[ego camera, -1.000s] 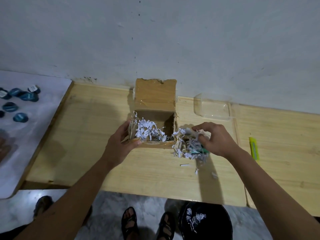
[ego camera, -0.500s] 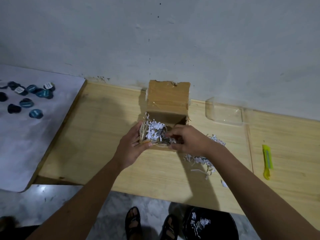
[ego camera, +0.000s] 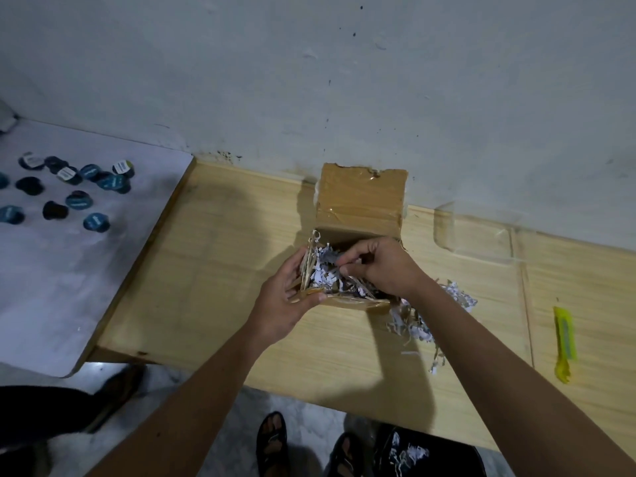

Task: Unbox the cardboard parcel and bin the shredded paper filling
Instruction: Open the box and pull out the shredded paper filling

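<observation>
On the far left a white board (ego camera: 86, 270) carries a scatter of small dark round pieces (ego camera: 93, 222), well apart from the work. To its right, on the wooden surface (ego camera: 213, 270), the left hand (ego camera: 285, 297) grips the near left corner of the cardboard parcel (ego camera: 361, 204), fingers curled round the wall and thumb along the near rim, steadying it. The parcel stands against the wall with its taped flap upright. Inside it lies shredded paper (ego camera: 325, 270), and the right hand (ego camera: 382, 266) reaches in from above, fingers curled into the strips as if pinching up a bunch; how much it has hold of I cannot tell. The step in hand looks like emptying the filling. A loose pile of shreds (ego camera: 457, 301) lies on the surface just beside the parcel's right side. Further right lies a yellow cutter (ego camera: 564, 339). Below the surface's edge, on the floor, a dark bin (ego camera: 430, 456) already holds some shreds. The next move probably calls for lifting the bunch clear and carrying it down to that bin without shedding strips.
</observation>
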Demonstrator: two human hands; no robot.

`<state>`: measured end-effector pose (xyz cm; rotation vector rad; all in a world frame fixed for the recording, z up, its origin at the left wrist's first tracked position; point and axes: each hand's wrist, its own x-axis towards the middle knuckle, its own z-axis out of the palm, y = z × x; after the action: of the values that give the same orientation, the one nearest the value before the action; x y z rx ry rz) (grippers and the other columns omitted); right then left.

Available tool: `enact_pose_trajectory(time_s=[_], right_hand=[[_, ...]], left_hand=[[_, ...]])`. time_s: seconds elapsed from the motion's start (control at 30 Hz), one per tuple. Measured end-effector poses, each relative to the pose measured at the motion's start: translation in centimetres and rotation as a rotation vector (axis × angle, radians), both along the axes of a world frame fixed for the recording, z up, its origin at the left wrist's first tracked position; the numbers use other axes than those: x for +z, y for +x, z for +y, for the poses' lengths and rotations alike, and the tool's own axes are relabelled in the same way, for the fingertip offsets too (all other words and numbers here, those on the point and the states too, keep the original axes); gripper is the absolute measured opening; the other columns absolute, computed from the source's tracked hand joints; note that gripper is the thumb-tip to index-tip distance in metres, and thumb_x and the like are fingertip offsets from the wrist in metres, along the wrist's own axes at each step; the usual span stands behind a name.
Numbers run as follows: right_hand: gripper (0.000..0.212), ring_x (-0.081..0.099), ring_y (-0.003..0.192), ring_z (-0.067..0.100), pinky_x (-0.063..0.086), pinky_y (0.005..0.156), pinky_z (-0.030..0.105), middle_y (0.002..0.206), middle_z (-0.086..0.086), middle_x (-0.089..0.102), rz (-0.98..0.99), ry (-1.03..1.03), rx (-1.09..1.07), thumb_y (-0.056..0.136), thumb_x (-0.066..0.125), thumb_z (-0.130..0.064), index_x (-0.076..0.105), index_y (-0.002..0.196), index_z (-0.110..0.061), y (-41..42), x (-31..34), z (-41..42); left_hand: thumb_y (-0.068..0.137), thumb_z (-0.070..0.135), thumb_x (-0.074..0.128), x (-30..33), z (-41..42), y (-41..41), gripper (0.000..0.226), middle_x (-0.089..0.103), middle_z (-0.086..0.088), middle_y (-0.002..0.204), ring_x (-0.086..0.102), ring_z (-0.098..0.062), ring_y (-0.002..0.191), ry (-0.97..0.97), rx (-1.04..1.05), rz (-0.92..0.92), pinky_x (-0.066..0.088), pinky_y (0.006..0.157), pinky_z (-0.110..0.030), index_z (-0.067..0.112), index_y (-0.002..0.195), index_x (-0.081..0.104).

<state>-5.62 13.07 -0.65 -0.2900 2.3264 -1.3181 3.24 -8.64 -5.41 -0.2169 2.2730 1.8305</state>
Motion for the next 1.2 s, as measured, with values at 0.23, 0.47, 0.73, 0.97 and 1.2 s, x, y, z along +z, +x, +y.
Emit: enact_pose_trajectory(time_s=[0.23, 0.47, 0.73, 0.97, 1.2], right_hand=[[0.012, 0.073, 0.068, 0.021, 0.060, 0.067, 0.032, 0.081, 0.000, 0.079, 0.084, 0.050, -0.030, 0.094, 0.074, -0.026, 0.081, 0.097, -0.017, -1.3, -2.1, -3.3], [0.049, 0.066, 0.092, 0.014, 0.053, 0.081, 0.031, 0.107, -0.005, 0.070, 0.088, 0.221, 0.185, 0.084, 0.083, -0.037, 0.069, 0.128, -0.020, -1.3, -4.1, -3.2], [0.020, 0.073, 0.088, 0.010, 0.060, 0.086, 0.036, 0.097, -0.006, 0.078, 0.029, 0.185, 0.197, 0.089, 0.079, -0.030, 0.077, 0.108, -0.023, -1.2, -3.8, -3.0], [0.023, 0.076, 0.081, 0.007, 0.058, 0.068, 0.018, 0.093, -0.003, 0.079, -0.021, -0.171, -0.264, 0.090, 0.079, -0.028, 0.079, 0.111, -0.017, -1.0, -1.7, -4.4], [0.006, 0.072, 0.074, 0.020, 0.055, 0.062, 0.014, 0.084, 0.000, 0.076, 0.093, -0.137, -0.363, 0.090, 0.078, -0.017, 0.080, 0.094, -0.014, 0.0, -3.1, -6.2]], left_hand=[[0.081, 0.020, 0.087, -0.2, -0.2, 0.0, 0.092, 0.054, 0.023, 0.147, 0.048, 0.004, 0.138, 0.004, -0.015, -0.018, 0.046, 0.112, -0.037, 0.041, 0.155, 0.036], [0.081, 0.017, 0.086, -0.4, -0.2, -0.2, 0.091, 0.055, 0.029, 0.142, 0.049, 0.009, 0.134, 0.011, -0.008, -0.024, 0.045, 0.101, -0.016, 0.041, 0.154, 0.038], [0.081, 0.022, 0.086, -0.2, -0.3, -0.1, 0.091, 0.052, 0.026, 0.146, 0.047, 0.012, 0.134, 0.019, -0.007, -0.024, 0.045, 0.100, -0.014, 0.046, 0.153, 0.037], [0.082, 0.021, 0.085, -0.2, -0.1, 0.0, 0.090, 0.051, 0.030, 0.145, 0.048, 0.016, 0.130, 0.029, -0.005, -0.018, 0.045, 0.095, -0.008, 0.039, 0.156, 0.035], [0.081, 0.012, 0.086, -0.2, 0.0, -0.1, 0.088, 0.055, 0.033, 0.132, 0.052, 0.021, 0.121, 0.010, 0.003, -0.013, 0.045, 0.088, -0.003, 0.039, 0.150, 0.038]])
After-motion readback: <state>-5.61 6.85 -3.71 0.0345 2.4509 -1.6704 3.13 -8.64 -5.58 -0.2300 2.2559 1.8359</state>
